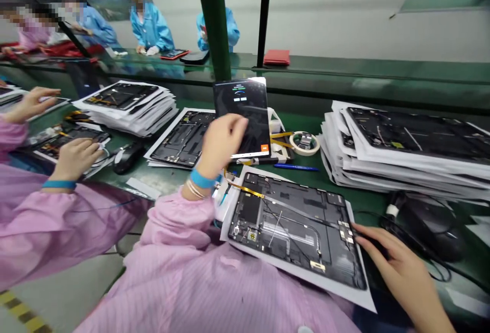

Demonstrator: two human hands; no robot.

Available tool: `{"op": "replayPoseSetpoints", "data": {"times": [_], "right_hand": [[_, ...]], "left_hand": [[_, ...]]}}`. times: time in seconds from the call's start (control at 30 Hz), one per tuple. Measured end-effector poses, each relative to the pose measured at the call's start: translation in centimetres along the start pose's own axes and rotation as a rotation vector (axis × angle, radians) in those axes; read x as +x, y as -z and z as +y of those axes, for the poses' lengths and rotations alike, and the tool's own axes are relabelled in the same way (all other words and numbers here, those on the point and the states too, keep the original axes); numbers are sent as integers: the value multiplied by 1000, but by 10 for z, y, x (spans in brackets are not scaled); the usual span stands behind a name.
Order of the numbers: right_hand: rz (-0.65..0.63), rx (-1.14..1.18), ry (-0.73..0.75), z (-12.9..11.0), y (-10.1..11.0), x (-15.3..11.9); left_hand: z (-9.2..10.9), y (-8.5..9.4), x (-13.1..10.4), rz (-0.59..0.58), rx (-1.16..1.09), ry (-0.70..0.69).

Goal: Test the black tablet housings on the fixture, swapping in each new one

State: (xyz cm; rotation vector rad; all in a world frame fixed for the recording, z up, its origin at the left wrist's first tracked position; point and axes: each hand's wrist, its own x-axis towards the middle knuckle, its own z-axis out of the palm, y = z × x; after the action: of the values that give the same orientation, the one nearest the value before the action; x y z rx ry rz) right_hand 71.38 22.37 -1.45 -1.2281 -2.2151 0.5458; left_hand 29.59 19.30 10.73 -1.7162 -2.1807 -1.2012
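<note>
My left hand (222,141), with a blue strap at the wrist, is raised in front of a lit tablet screen (252,123) that leans upright. Its fingers are bent and partly hidden, and I see nothing held in them; whether a fingertip touches the glass I cannot tell. Before me an opened tablet housing (294,233) lies on white paper sheets, its inner side up, with cables and small metal plates showing. An orange-gold flex cable (247,189) runs from it towards the screen. My right hand (398,266) grips the housing's right edge between thumb and fingers.
Paper-layered stacks of housings stand right (413,169) and left (133,111). Another housing (179,139) lies beside the screen. A tape roll (305,143), blue pen (296,167) and black mouse (424,226) are close by. At left a co-worker's hands (76,158) work; more people stand behind.
</note>
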Motion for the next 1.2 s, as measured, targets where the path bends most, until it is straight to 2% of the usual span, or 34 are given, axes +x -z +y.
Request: {"op": "replayPoseSetpoints", "data": {"times": [0.03,0.1,0.17,0.23,0.3,0.4,0.47,0.57,0.63,0.7,0.8,0.97,1.07,1.13,1.2], "right_hand": [[-3,-1,-7,0,0,0],[-7,-7,-28,0,0,-1],[-8,-16,-53,0,1,-1],[-14,-21,-73,1,1,-1],[-17,-21,-80,3,1,-1],[-13,-24,-81,7,0,-1],[-7,-30,-83,11,-1,-1],[-4,-46,-76,16,-2,-1],[-4,-58,-61,18,-2,-1],[-5,-67,-40,19,-2,-1],[-10,-75,-22,19,-1,-1],[-9,-80,-23,19,-1,-2],[-6,-77,-4,18,-1,-1],[4,-83,14,16,-1,-1],[8,-94,51,14,0,0]], "left_hand": [[-24,12,3,21,58,107],[-68,21,3,-75,149,270],[-97,14,-3,-207,157,308],[-111,1,-11,-274,151,256],[-112,-8,-16,-273,153,201],[-108,-11,-14,-213,58,215],[-107,-8,-6,-119,-88,290],[-108,-5,14,41,-393,498],[-109,-7,27,63,-579,602],[-109,-11,39,27,-683,628],[-105,-19,47,9,-725,591],[-104,-35,46,26,-791,486],[-106,-33,46,32,-806,470],[-98,-23,44,121,-695,452],[-75,-11,38,276,-463,337]]}}
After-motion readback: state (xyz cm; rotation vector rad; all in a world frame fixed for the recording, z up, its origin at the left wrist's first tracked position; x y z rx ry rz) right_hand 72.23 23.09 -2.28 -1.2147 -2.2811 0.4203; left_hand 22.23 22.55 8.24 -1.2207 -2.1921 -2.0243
